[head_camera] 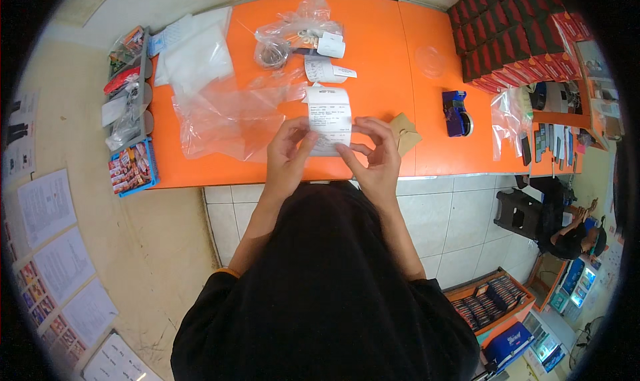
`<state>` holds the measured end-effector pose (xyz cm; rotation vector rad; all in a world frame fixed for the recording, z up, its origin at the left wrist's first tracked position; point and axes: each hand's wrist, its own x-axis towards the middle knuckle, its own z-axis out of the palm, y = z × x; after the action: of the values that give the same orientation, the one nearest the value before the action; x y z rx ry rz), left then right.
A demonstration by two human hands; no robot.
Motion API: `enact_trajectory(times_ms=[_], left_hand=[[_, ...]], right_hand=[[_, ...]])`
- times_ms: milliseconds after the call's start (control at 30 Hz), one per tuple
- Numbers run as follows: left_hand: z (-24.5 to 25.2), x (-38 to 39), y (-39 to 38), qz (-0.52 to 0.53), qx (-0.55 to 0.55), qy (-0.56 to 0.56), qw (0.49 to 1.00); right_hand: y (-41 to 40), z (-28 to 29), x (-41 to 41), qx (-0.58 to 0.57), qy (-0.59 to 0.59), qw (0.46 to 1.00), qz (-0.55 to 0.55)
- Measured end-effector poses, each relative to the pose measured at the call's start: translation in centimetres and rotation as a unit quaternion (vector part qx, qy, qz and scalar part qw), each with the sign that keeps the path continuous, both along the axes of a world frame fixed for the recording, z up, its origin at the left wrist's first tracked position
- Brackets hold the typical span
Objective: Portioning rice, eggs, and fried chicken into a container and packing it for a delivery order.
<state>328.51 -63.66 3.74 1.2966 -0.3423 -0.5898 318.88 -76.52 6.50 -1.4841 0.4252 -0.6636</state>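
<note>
Between my two hands, over the front part of the orange table point(375, 81), is a printed paper receipt point(330, 113). My left hand point(290, 153) pinches its left edge, thumb on the face of the paper. On the other side my right hand point(372, 151) has its thumb on the lower right corner, fingers bent behind and beside it. A brown paper packet point(406, 133) lies just right of my right hand. More paper slips point(325, 71) lie beyond the receipt, near a clear plastic bag with things in it point(272, 51). A clear plastic sheet point(225, 121) spreads to the left.
A blue tape dispenser point(455, 113) stands to the right. Stacked red and black boxes point(515, 36) fill the back right corner. Grey bins point(127, 101) and a blue basket point(152, 173) line the left edge. A person point(575, 236) sits at far right, near a dark stool point(517, 213).
</note>
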Motion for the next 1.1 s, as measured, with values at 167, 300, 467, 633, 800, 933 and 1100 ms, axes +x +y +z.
enact_trajectory(times_ms=[167, 300, 467, 633, 800, 933, 1100], left_hand=[[0.5, 0.0, -0.1, 0.01, 0.006, 0.014, 1.0], [0.9, 0.3, 0.8, -0.091, 0.021, 0.068, 0.993], [0.8, 0.0, 1.2, -0.168, 0.024, 0.089, 0.981], [0.4, 0.1, 1.8, -0.187, 0.006, 0.064, 0.98], [-0.1, 0.1, 2.6, -0.186, 0.022, 0.078, 0.979], [0.5, 0.0, 2.6, -0.179, 0.01, 0.091, 0.979], [-0.2, 0.1, 2.8, -0.185, 0.02, 0.104, 0.977]], right_hand=[[-0.1, -0.4, -0.5, 0.077, 0.046, 0.995, 0.04], [-0.5, -0.6, 0.0, 0.136, 0.019, 0.99, -0.021], [-1.3, -1.0, 0.3, 0.135, 0.048, 0.988, -0.052], [-1.3, -1.4, 0.2, 0.14, 0.029, 0.988, -0.063], [-1.0, -1.5, 0.2, 0.125, 0.021, 0.99, -0.057], [-0.9, -1.5, 0.2, 0.12, 0.019, 0.991, -0.057], [-0.6, -1.6, 0.1, 0.116, 0.019, 0.992, -0.055]])
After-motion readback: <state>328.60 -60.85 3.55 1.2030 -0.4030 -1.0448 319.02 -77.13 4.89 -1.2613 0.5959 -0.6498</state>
